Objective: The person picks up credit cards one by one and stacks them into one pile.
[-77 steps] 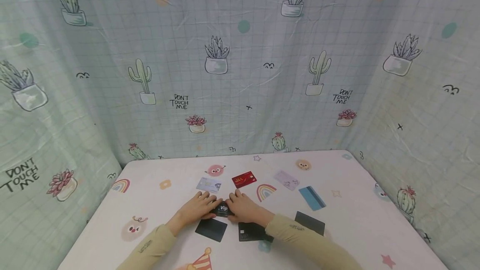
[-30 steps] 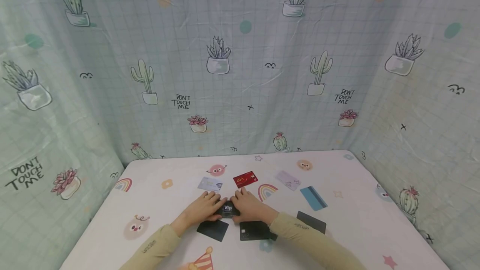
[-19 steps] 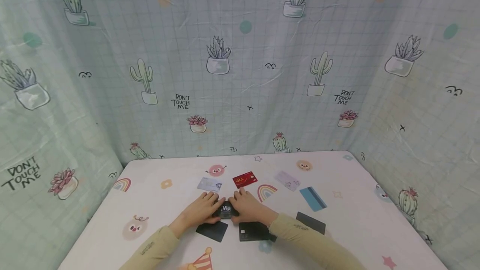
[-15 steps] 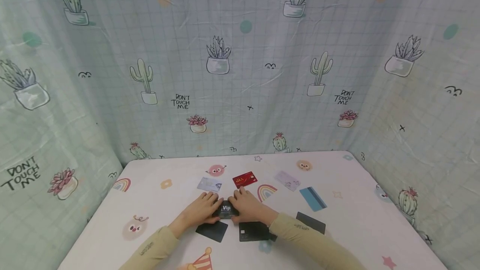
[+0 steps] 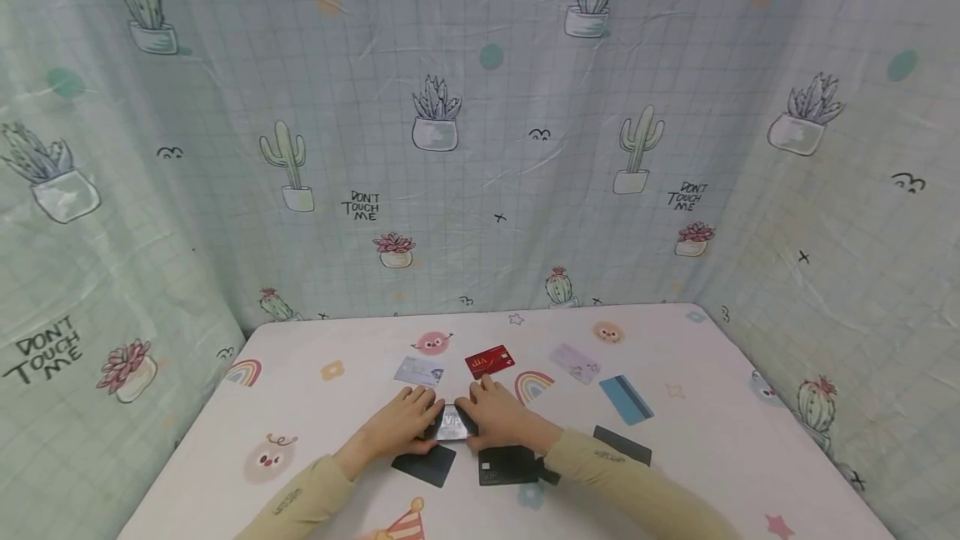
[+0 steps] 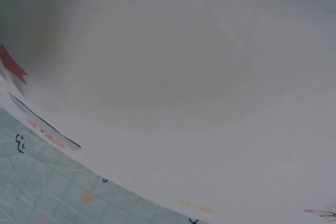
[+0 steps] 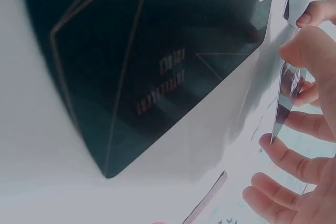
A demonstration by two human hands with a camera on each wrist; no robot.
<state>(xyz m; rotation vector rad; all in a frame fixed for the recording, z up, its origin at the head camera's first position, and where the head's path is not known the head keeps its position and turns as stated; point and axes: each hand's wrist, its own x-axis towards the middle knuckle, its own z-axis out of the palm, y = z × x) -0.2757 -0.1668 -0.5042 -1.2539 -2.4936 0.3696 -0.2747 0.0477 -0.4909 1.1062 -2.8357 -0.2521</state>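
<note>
A dark card lettered "Vip" (image 5: 452,423) spans the gap between my two hands, and its face catches a bright glare. My left hand (image 5: 397,427) grips its left edge, and my right hand (image 5: 502,419) pinches the right edge. In the right wrist view, the held card (image 7: 289,90) stands between thumb and fingers of the right hand (image 7: 310,161). Just below the hands lie a plain dark card (image 5: 424,466) and a black VIP card (image 5: 506,467). The left wrist view shows neither the left hand nor the held card.
Behind the hands lie a silver card (image 5: 419,371), a red VIP card (image 5: 490,362) and a lilac card (image 5: 575,363). To the right are a blue card (image 5: 627,400) and a dark card (image 5: 622,445). Another dark card (image 5: 550,473) is partly under the right sleeve.
The held card has shifted slightly right since the earliest frame and tilted, its face turning from black to shiny silver. Both hands keep their grip; the other cards stay put.
</note>
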